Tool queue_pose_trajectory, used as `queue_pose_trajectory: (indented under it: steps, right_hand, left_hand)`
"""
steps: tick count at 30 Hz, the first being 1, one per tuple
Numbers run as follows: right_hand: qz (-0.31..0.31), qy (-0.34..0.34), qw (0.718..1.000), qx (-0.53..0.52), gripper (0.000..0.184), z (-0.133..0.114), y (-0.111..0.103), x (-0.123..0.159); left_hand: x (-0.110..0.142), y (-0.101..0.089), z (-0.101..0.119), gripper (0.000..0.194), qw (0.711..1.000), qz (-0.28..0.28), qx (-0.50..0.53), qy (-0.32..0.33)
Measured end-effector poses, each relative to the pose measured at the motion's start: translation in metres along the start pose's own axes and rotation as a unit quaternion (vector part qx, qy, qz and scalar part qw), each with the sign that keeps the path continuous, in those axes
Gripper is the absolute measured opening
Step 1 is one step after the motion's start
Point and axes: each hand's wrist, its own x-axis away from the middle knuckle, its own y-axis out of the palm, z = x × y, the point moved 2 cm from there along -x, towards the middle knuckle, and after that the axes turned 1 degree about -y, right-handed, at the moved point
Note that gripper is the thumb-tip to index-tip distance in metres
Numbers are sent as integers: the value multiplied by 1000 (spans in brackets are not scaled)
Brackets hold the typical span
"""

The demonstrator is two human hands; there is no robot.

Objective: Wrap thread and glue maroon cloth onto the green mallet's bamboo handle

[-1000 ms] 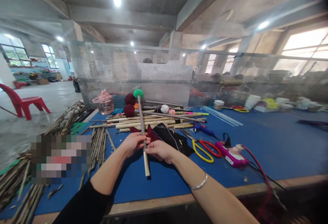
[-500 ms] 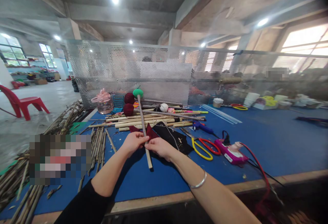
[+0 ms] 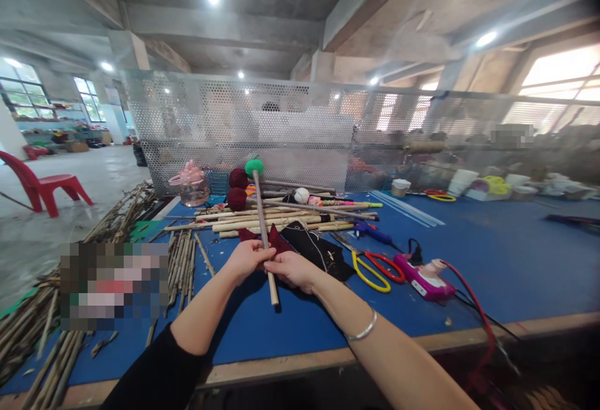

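Observation:
Both hands hold a thin stick [image 3: 260, 207] that slants away from me over the blue tabletop [image 3: 300, 329]. A fuzzy green ball [image 3: 254, 167] tops its far end, and its near end is pale. My left hand [image 3: 247, 261] pinches the stick from the left, and my right hand [image 3: 293, 270] grips it from the right just below; their fingertips nearly meet. Dark red cloth pieces [image 3: 280, 242] and a black cloth [image 3: 313, 247] with pale string lie just behind the hands. Two dark red balls [image 3: 238, 188] sit beyond, left of the stick.
Pale sticks [image 3: 229, 227] lie across the table behind the hands; thin branches [image 3: 184, 266] cover the left. Scissors [image 3: 375, 271], a blue-handled tool [image 3: 372, 234] and a purple power strip [image 3: 424, 279] with cables are at right. A pink-topped jar [image 3: 194, 188] stands before a perforated screen [image 3: 300, 129].
The stick's near end has shifted up and slightly right, and less of it shows below my hands. My left fingers have closed more tightly around it.

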Motion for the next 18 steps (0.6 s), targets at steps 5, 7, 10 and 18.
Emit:
queue_pose_trajectory:
  steps: [5, 7, 10, 18]
  right_hand:
    - [-29, 41, 998, -28, 23, -2, -5, 5]
    - [-35, 46, 998, -30, 24, -1, -7, 5]
    - [-28, 46, 998, -31, 24, 1, -6, 3]
    - [20, 36, 999, -16, 21, -1, -1, 3]
  left_hand:
    - [3, -3, 5, 38, 999, -25, 25, 7]
    - [6, -2, 8, 52, 998, -34, 52, 5]
    - [7, 2, 10, 66, 997, -28, 70, 5]
    - [36, 10, 2, 54, 991, 108, -66, -35]
